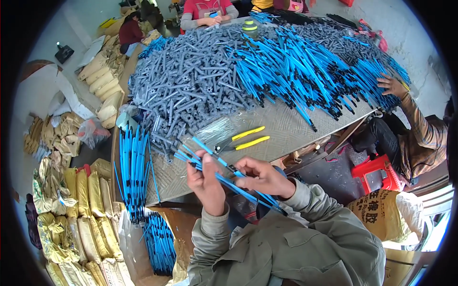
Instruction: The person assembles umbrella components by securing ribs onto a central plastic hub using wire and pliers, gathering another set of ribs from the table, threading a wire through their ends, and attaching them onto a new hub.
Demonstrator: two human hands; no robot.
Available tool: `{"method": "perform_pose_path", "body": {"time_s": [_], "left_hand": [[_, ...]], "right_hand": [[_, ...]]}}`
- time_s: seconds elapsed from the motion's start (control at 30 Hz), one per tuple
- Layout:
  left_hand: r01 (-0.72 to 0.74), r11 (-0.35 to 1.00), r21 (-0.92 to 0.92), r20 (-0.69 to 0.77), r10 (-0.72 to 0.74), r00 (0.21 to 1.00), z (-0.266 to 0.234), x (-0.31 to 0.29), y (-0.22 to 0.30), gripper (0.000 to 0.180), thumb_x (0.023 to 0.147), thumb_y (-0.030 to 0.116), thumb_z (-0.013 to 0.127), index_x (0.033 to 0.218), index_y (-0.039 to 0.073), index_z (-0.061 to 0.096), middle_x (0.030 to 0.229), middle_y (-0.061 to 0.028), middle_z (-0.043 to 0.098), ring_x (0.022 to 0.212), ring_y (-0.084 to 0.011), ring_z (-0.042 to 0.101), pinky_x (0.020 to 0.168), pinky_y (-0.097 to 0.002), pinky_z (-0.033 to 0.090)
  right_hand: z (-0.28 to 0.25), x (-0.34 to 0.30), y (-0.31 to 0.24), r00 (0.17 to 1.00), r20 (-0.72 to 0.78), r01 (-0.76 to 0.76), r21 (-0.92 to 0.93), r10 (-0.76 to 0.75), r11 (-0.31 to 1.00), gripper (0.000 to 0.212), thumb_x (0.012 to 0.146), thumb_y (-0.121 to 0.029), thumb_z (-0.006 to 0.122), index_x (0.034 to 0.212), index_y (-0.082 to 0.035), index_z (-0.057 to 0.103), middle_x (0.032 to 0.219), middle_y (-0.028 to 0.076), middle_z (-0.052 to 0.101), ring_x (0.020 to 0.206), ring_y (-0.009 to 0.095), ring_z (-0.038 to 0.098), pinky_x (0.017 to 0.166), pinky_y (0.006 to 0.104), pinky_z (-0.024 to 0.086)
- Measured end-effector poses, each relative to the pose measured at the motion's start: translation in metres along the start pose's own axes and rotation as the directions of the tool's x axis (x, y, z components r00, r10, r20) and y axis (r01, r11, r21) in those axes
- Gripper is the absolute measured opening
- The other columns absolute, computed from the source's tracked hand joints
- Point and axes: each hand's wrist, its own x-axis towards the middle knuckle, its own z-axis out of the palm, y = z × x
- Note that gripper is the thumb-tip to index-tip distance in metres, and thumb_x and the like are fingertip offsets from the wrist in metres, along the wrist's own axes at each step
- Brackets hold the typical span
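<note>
My left hand (207,185) is closed around a few thin blue rods (238,187) with black fittings, held slantwise above the table's front edge. My right hand (263,176) pinches the same rods farther down, its fingers near a black fitting. Just beyond my hands lie cutting pliers (247,139) with yellow handles, their dark jaws toward the left. A bunch of thin clear strips (214,129) is spread beside the pliers. To my left, a bundle of blue rods (133,164) rests across the table's corner.
Grey plastic tubes (181,86) are heaped across the table (286,128), with blue rods (291,66) piled to their right. A co-worker's hand (392,86) touches that pile. More rods (160,243) stand in an open box below left. A red stool (377,174) and sack (381,214) sit right.
</note>
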Motion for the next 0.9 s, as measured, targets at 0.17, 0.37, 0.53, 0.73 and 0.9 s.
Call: {"method": "perform_pose_path", "body": {"time_s": [0.17, 0.37, 0.53, 0.73, 0.9], "left_hand": [[0.138, 0.863, -0.486, -0.071, -0.197, 0.978, -0.008, 0.013, 0.001, 0.022, 0.090, 0.016, 0.056, 0.106, 0.005, 0.048, 0.062, 0.0019, 0.043, 0.052, -0.0092, 0.038, 0.049, -0.0231, 0.037], [0.257, 0.535, -0.805, 0.139, -0.251, 0.958, -0.034, 0.015, 0.026, 0.026, 0.093, 0.026, 0.049, 0.113, 0.010, 0.044, 0.063, -0.0012, 0.045, 0.052, -0.0134, 0.044, 0.049, -0.0276, 0.041], [0.501, 0.572, -0.650, 0.613, 0.004, 0.790, -0.028, 0.007, 0.013, 0.019, 0.097, 0.027, 0.039, 0.104, 0.010, 0.043, 0.091, -0.0134, 0.058, 0.078, -0.0284, 0.062, 0.068, -0.0420, 0.052], [0.448, 0.726, -0.521, 0.489, -0.177, 0.854, -0.005, -0.002, 0.017, 0.026, 0.096, 0.024, 0.039, 0.108, 0.002, 0.044, 0.121, -0.0296, 0.048, 0.115, -0.0391, 0.049, 0.094, -0.0518, 0.040], [0.125, 0.922, -0.365, 0.069, -0.107, 0.992, 0.000, 0.009, 0.022, 0.039, 0.096, 0.020, 0.038, 0.128, -0.003, 0.034, 0.123, -0.0268, 0.047, 0.116, -0.0338, 0.047, 0.097, -0.0437, 0.039]], "right_hand": [[-0.012, 0.032, 0.006, 0.925, 0.341, 0.206, -0.083, -0.167, 0.975, 0.009, 0.085, -0.007, 0.056, 0.092, -0.003, 0.057, 0.082, 0.008, 0.058, 0.072, 0.022, 0.057, 0.065, 0.0274, 0.046], [-0.231, 0.146, -0.029, 0.661, -0.414, -0.296, -0.910, -0.626, 0.289, 0.023, 0.077, -0.032, 0.065, 0.085, -0.010, 0.064, 0.090, 0.011, 0.060, 0.078, 0.029, 0.061, 0.061, 0.0386, 0.050], [-0.280, 0.181, -0.016, 0.811, -0.262, -0.342, -0.938, -0.523, -0.060, 0.033, 0.073, -0.037, 0.069, 0.082, -0.006, 0.061, 0.087, 0.013, 0.060, 0.073, 0.031, 0.061, 0.060, 0.0399, 0.049], [-0.186, 0.160, -0.064, 0.826, -0.229, 0.125, -0.816, -0.515, 0.564, 0.025, 0.077, -0.014, 0.069, 0.076, -0.001, 0.048, 0.061, 0.005, 0.042, 0.054, 0.014, 0.038, 0.050, 0.0285, 0.035], [-0.065, 0.072, -0.065, 0.782, -0.044, 0.380, -0.758, -0.622, 0.531, 0.023, 0.073, -0.008, 0.073, 0.078, -0.002, 0.051, 0.063, 0.003, 0.047, 0.053, 0.011, 0.043, 0.048, 0.0256, 0.036]]}}
